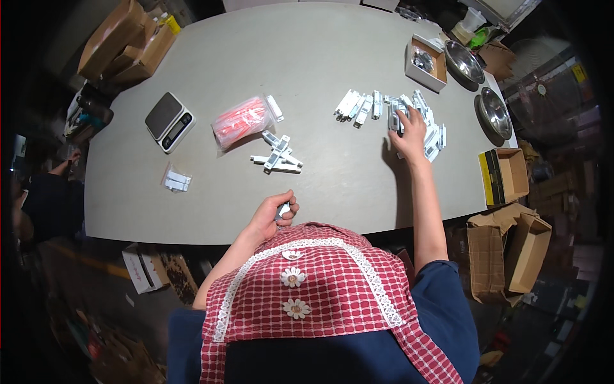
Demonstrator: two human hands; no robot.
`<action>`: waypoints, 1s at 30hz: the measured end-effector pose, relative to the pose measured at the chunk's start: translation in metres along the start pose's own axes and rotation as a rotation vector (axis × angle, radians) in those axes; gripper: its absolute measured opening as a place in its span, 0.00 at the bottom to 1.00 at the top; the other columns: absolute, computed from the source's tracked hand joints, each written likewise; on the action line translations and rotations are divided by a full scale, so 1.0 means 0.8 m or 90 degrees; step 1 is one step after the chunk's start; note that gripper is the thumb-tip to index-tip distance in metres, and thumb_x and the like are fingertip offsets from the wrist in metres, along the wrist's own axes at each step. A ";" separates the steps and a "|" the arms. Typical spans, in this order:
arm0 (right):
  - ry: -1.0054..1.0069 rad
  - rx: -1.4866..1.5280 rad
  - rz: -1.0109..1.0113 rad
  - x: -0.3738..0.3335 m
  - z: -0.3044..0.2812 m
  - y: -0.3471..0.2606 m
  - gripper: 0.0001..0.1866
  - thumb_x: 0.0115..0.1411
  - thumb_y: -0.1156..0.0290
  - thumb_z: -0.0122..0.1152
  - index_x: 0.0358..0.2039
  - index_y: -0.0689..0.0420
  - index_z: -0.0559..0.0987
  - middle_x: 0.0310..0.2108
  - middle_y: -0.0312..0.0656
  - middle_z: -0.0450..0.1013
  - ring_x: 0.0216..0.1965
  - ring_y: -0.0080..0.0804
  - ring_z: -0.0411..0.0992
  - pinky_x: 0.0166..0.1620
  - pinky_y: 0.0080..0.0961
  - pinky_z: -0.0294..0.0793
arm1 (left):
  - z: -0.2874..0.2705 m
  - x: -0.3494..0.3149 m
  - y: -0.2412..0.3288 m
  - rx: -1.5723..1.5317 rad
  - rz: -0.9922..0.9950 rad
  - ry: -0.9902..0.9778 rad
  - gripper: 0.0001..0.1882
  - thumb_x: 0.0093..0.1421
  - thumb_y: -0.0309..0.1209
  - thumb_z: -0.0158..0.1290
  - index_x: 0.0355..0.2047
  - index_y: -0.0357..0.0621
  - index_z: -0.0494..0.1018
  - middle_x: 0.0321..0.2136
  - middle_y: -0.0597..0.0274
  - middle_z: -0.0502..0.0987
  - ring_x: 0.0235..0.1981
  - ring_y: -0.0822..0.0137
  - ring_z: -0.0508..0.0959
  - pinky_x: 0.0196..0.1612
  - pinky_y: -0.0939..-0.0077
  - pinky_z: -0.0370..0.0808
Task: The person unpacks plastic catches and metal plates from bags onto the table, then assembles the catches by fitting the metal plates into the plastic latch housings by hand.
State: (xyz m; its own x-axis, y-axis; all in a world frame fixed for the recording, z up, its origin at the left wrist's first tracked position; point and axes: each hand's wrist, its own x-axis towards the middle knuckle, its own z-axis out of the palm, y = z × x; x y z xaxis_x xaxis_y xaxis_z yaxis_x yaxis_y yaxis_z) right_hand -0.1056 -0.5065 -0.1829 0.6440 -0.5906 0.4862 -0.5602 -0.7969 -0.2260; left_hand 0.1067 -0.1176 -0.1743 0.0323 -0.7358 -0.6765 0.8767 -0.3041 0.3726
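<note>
My left hand is closed at the table's near edge, in front of the apron. A small grey-and-white oblong piece pokes out between its fingers. My right hand reaches over a heap of similar narrow pieces on the right, its thumb and fingers apart at the heap's left side. Whether it pinches one is partly hidden by the fingers. Just left of the heap lie several more oblong pieces. A small crossed pile of the same pieces rests ahead of my left hand.
On the table sit a clear bag of pink strips, a digital scale and a small bag of white pieces. An open box, two metal bowls and a yellow-black carton line the right side.
</note>
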 end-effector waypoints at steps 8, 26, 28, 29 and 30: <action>-0.085 0.086 0.019 0.051 0.074 -0.098 0.53 0.52 0.44 0.73 0.67 0.67 0.61 0.67 0.60 0.59 0.73 0.58 0.49 0.70 0.70 0.37 | 0.010 0.015 -0.007 0.074 0.018 0.092 0.20 0.70 0.46 0.55 0.26 0.50 0.65 0.15 0.78 0.55 0.12 0.82 0.51 0.15 0.83 0.46; -0.377 0.616 -0.145 -0.051 -0.024 -0.182 0.44 0.41 0.76 0.69 0.62 0.60 0.64 0.55 0.60 0.57 0.51 0.63 0.69 0.51 0.45 0.77 | 0.090 0.063 -0.080 0.484 0.547 0.380 0.16 0.68 0.42 0.58 0.34 0.41 0.72 0.18 0.74 0.69 0.16 0.77 0.67 0.20 0.78 0.63; -0.380 0.619 -0.144 -0.063 -0.020 -0.176 0.43 0.42 0.77 0.69 0.62 0.60 0.64 0.55 0.60 0.57 0.51 0.63 0.69 0.51 0.45 0.77 | 0.146 0.040 -0.058 0.754 0.352 0.401 0.16 0.63 0.40 0.63 0.35 0.40 0.72 0.19 0.64 0.75 0.20 0.70 0.74 0.25 0.73 0.69; -0.373 0.625 -0.150 -0.066 -0.018 -0.175 0.43 0.42 0.78 0.68 0.62 0.60 0.64 0.55 0.61 0.57 0.51 0.62 0.69 0.52 0.45 0.77 | 0.146 0.043 -0.062 0.750 0.353 0.403 0.16 0.63 0.40 0.63 0.35 0.40 0.72 0.19 0.64 0.75 0.20 0.70 0.74 0.25 0.73 0.69; -0.373 0.624 -0.153 -0.068 -0.017 -0.173 0.43 0.42 0.78 0.68 0.62 0.60 0.64 0.55 0.61 0.57 0.51 0.62 0.69 0.52 0.45 0.77 | 0.143 0.048 -0.065 0.746 0.364 0.384 0.17 0.61 0.40 0.64 0.33 0.40 0.72 0.19 0.61 0.75 0.20 0.69 0.74 0.26 0.72 0.69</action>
State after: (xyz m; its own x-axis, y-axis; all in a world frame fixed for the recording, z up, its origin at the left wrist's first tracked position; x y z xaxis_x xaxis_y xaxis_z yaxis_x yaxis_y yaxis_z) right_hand -0.0704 -0.3624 -0.1672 0.9644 -0.1752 0.1983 0.0859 -0.5015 -0.8609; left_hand 0.0074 -0.1994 -0.1472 0.6939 -0.6507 -0.3084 -0.2092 -0.5920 0.7783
